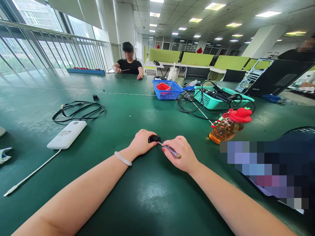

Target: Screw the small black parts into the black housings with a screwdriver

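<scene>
Near the middle of the green table (152, 196), my left hand (142, 142) grips a small black object (154, 139) between thumb and fingers. My right hand (181, 153) is closed round a screwdriver (172, 151) with a clear purplish handle. The screwdriver's thin metal shaft points left, and its tip meets or lies very close to the black object; the exact contact is too small to tell. A pale bracelet (123, 158) circles my left wrist.
At the left lie a white power bank (67, 134) and a black cable (78, 111). A red-lidded bottle (226, 126), a blue basket (167, 90) and a teal basket (214, 101) with cables stand beyond my right hand. A person (130, 64) sits across the table.
</scene>
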`<state>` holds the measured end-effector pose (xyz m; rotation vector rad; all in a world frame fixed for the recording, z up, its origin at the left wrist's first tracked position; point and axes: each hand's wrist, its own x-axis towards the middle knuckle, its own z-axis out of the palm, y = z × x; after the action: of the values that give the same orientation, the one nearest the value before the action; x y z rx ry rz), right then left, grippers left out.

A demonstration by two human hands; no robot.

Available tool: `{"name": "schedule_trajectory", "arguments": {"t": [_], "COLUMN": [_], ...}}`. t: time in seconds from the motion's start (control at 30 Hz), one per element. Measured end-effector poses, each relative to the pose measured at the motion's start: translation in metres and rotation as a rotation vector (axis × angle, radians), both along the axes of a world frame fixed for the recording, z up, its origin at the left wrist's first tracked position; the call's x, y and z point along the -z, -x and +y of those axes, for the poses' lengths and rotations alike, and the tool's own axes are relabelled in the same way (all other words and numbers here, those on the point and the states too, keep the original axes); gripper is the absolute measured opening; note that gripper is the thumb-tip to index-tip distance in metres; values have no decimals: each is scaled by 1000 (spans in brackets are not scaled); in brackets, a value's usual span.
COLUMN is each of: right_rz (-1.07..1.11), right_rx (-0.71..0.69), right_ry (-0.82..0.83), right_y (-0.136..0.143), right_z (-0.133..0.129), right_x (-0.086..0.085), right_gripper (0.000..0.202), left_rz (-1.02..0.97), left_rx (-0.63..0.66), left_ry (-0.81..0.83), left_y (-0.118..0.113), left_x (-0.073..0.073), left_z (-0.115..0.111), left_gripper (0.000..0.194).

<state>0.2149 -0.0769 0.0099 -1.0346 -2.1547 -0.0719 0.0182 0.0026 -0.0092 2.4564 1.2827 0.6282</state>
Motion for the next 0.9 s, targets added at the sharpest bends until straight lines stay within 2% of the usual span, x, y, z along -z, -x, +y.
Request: {"name": "schedule_trajectory", "arguments": {"t": [0.17,0.33,0.6,0.9], "right_rz": [-146,-156,-224,-263], "right_rx": [-120,-116,-117,-103], "right_ry": [36,-31,-24,-34], "right_y": [5,5,4,5], "right_z": [-3,-4,-4,-4], "right_x": [0,1,1,2], "right_gripper": [21,22,21,21], "left_rz": [-2,-7,-12,-5], "left_rx": [-27,-33,-69,-70], "left_ry": [12,22,45,38], "left_y": [0,1,0,0], "left_x": [0,0,2,2], "left_z": [0,0,1,1], "left_gripper": [33,32,40,35]}}
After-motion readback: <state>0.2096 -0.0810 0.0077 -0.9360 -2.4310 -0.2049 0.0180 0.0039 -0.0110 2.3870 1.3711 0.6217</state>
